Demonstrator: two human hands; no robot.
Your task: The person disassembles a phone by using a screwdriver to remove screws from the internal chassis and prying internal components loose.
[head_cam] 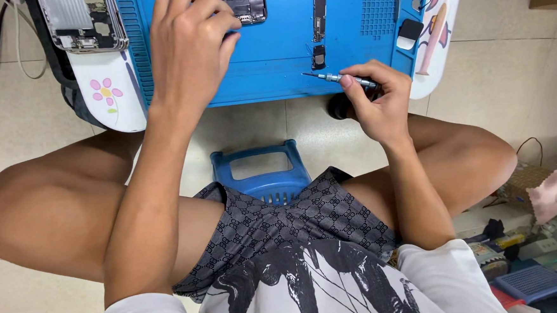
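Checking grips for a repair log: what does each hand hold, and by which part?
Right hand holds a small screwdriver by its handle. Left hand rests on the blue mat; any hold is hidden.

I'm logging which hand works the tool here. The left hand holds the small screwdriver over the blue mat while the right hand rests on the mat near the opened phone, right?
Not quite: the hands are swapped. In the head view the right hand holds the small screwdriver at the blue mat, and the left hand rests on the mat near the opened phone.
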